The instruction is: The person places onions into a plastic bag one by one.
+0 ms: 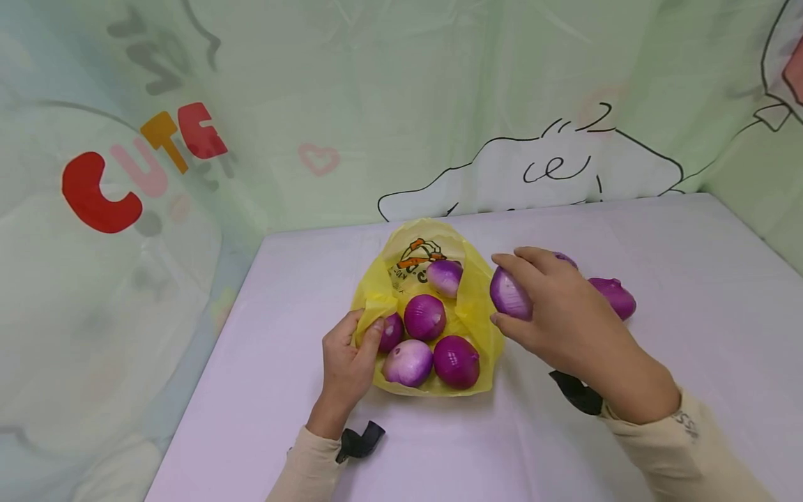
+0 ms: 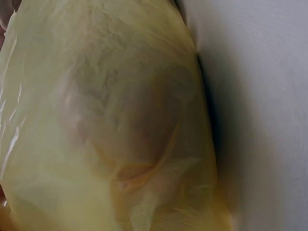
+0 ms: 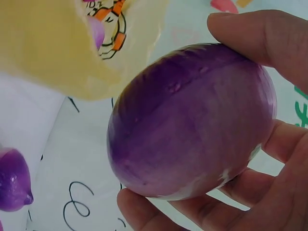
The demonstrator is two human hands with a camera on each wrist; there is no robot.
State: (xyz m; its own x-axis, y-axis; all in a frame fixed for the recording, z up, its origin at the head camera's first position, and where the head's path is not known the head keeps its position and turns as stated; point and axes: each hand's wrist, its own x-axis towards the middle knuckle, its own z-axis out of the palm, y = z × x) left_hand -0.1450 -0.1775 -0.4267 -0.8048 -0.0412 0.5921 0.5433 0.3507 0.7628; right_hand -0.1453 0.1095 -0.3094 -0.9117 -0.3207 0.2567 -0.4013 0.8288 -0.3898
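A yellow plastic bag [image 1: 479,328] lies with its mouth toward me, several purple onions [image 1: 424,317] inside it. My left hand [image 1: 351,355] pinches the bag's left rim between thumb and fingers; in the left wrist view the yellow film [image 2: 43,159] fills most of the picture. Just right of the bag, my right hand [image 1: 564,321] grips a purple onion [image 1: 509,294] with a pale patch. The right wrist view shows this onion [image 3: 192,125] held between the thumb and the curled fingers, the bag behind it.
Beyond the right hand, another purple onion [image 1: 613,298] rests on the pale lilac table [image 1: 263,362], and one more [image 1: 566,259] is mostly hidden behind the hand. A printed cloth curtain [image 1: 376,104] stands along the table's back and left sides.
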